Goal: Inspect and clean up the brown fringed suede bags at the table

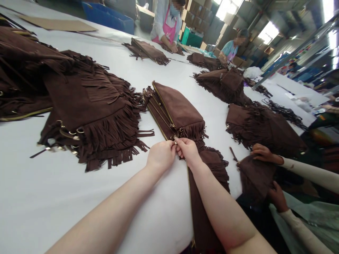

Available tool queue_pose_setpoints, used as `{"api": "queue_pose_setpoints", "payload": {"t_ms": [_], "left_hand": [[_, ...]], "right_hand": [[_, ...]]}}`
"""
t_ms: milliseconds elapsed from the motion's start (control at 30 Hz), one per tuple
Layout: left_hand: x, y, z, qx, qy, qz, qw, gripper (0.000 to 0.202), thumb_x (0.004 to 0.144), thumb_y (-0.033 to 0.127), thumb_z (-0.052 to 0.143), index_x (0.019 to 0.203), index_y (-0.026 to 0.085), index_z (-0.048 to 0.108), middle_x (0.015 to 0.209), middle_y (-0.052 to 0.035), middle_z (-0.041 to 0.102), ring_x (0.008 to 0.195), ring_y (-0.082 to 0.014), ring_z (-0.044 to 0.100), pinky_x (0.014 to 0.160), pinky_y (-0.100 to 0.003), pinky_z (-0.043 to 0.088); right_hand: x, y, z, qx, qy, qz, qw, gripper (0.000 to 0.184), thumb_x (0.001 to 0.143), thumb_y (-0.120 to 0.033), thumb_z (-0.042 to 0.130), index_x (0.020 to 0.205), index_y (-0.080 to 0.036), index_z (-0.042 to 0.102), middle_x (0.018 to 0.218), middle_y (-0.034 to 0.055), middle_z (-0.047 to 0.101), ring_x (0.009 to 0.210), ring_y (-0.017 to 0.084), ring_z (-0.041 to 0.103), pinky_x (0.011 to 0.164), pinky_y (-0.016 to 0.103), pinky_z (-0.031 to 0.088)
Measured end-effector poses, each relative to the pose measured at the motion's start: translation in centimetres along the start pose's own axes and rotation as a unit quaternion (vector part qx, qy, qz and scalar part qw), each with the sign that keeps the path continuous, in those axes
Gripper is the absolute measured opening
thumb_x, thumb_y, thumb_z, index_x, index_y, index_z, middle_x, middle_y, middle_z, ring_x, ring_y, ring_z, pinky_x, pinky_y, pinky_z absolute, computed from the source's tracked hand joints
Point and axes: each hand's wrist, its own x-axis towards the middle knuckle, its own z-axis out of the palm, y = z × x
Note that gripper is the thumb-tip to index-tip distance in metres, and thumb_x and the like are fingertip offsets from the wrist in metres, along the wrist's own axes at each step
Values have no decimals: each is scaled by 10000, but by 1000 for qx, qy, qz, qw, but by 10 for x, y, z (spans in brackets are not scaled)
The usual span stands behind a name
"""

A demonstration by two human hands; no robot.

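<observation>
A brown fringed bag (180, 106) with a gold zipper lies on the white table in front of me. At its near corner, by the small metal rings, my left hand (162, 154) is closed with its fingertips pinched. My right hand (187, 150) pinches at the same spot, its fingertips touching the left ones. Between them shows a small, pale, shiny piece, too small to name. Under my right forearm lies another brown bag (205, 211) with a gold zipper edge and fringe.
A large pile of brown fringed bags (87, 102) covers the left side. More bags (254, 123) lie at right, where a co-worker's hands (262, 153) hold a brown bag. Two people stand across the white table (79, 197). A blue bin (108, 17) is behind it.
</observation>
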Motion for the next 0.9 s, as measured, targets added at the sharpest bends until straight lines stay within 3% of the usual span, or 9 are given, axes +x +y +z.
{"api": "queue_pose_setpoints", "payload": {"t_ms": [200,367,633,733,900], "left_hand": [[0,0,0,16,-28,19,999,338,936,301,389,899,201,710,833,-89,714,744,-206,654,698,-294,443],[3,-3,-1,35,-1,7,999,349,929,346,389,834,204,694,807,-86,704,725,-209,644,650,-290,419],[6,-7,-6,9,53,-24,998,264,884,307,447,792,221,679,792,-52,699,723,-197,626,615,-283,373],[3,-5,-7,-12,62,2,998,259,891,320,458,860,234,700,860,-45,718,782,-199,639,655,-285,396],[-2,1,-6,7,32,57,998,268,914,333,460,938,241,710,917,-51,730,836,-215,662,719,-299,438]], "right_hand": [[-1,2,1,-1,2,-16,1000,408,701,-552,707,653,-165,589,476,-40,552,336,53,422,301,168,309],[-1,4,2,7,-16,-19,1000,390,690,-533,706,656,-163,585,492,-25,589,378,75,517,333,158,362],[-2,1,-1,37,-8,-3,999,329,708,-473,665,736,-148,626,527,-19,620,367,67,524,319,138,348],[-2,2,-2,45,-9,-13,999,332,707,-479,683,707,-155,608,521,-22,612,369,67,519,320,139,347],[-2,6,-2,47,-13,-31,998,371,715,-504,706,650,-165,571,477,-40,569,355,59,485,327,139,356]]}}
